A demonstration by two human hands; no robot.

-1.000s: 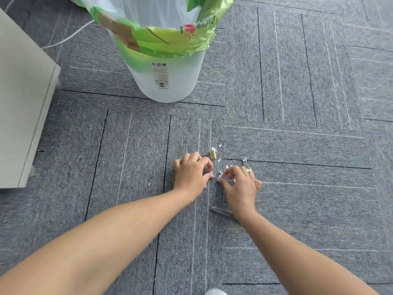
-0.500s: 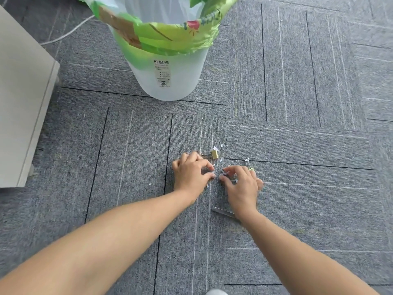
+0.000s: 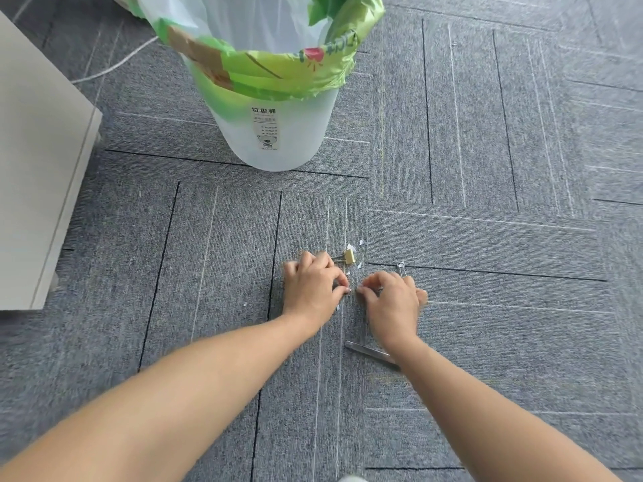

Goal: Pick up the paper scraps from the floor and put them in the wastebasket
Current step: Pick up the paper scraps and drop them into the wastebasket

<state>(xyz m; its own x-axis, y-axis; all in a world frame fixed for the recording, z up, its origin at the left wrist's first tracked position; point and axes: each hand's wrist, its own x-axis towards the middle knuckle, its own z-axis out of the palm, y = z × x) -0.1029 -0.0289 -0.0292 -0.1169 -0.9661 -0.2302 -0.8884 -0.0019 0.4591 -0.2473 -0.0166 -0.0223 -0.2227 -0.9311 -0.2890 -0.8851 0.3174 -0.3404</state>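
Wastebasket [image 3: 295, 140] toward the floor's far edge, well apart from the work. Left hand [image 3: 313, 290] curled, pinching paper scraps [image 3: 352, 247] at the fingertips; more lying loose just beyond, beside a gold binder clip [image 3: 349, 256]. Right hand [image 3: 393, 304] curled too — contents hidden, cannot tell. Likely trouble: tiny bits slipping out on the lift, or the clip scooped up with them.

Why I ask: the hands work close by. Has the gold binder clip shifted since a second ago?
No. The gold binder clip lies just off the left end of the dark carpet seam, same as before.
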